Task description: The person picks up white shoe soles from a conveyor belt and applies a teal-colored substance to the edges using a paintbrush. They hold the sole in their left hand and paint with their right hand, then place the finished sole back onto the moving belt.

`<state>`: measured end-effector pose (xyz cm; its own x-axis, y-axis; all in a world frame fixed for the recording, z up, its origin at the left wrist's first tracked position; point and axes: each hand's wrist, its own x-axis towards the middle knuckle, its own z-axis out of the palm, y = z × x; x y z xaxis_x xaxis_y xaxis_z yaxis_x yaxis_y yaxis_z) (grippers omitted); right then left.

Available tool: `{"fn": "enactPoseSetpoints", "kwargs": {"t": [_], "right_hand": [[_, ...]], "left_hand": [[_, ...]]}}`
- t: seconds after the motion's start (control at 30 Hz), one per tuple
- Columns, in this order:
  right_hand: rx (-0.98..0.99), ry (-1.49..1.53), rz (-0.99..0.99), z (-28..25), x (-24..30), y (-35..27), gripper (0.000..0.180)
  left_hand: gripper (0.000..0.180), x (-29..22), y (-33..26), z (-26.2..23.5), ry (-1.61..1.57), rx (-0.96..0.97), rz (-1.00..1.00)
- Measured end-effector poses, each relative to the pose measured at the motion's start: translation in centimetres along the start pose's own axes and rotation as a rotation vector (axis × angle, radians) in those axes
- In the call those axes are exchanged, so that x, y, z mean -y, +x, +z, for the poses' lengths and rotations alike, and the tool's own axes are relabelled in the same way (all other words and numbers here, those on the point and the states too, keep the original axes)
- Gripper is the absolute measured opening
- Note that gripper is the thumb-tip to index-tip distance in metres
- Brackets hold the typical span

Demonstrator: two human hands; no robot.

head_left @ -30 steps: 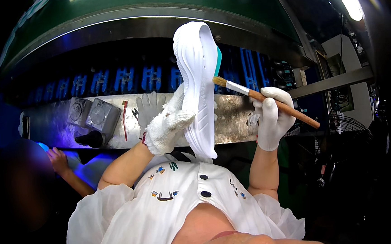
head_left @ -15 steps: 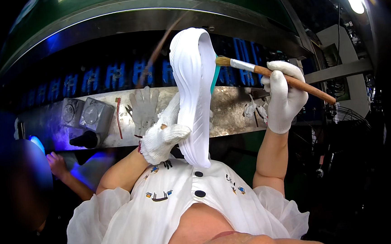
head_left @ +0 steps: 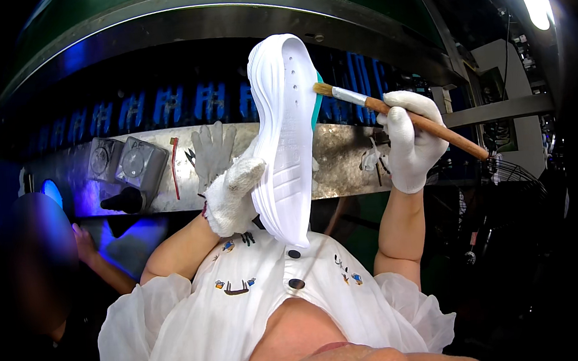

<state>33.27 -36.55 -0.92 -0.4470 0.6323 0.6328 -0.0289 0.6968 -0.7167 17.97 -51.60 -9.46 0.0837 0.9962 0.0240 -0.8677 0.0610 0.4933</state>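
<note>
Head view: gloved left hand [head_left: 231,196] grips an upright white shoe sole [head_left: 284,137]; right hand [head_left: 410,138] clasps a wooden-handled brush [head_left: 398,114], bristles touching the sole's edge. Brushing step; further strokes would call for steady support.

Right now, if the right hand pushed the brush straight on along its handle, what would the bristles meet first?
The right hand aims the brush at the white shoe sole; its bristles look already at the sole's edge, though depth is unclear.

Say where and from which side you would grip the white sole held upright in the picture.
Grip the sole at its lower end, from the left, as the left hand does. It stands upright and the brush in the right hand works its upper right edge, so that side should stay free.
</note>
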Motion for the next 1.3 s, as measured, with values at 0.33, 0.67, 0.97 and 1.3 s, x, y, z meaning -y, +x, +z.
{"fn": "enactPoseSetpoints", "kwargs": {"t": [0.33, 0.67, 0.97, 1.3], "right_hand": [[-0.018, 0.205, -0.099, 0.0, 0.5, -2.6, 0.013], [-0.341, 0.307, 0.168, -0.8, -1.0, -5.3, 0.019], [-0.384, 0.218, 0.035, -1.7, -2.7, -5.7, 0.023], [-0.238, 0.132, -0.215, 1.1, -2.4, -1.5, 0.034]], "left_hand": [[0.087, -2.3, 1.5, -1.8, -0.312, 0.268, 0.098], [0.087, -10.1, 3.5, -1.4, -0.586, 0.563, -0.16], [0.082, -15.4, 10.8, 1.5, -0.267, 0.637, 0.127], [0.055, -4.8, 7.5, 0.3, -0.576, 0.608, 0.041]]}}
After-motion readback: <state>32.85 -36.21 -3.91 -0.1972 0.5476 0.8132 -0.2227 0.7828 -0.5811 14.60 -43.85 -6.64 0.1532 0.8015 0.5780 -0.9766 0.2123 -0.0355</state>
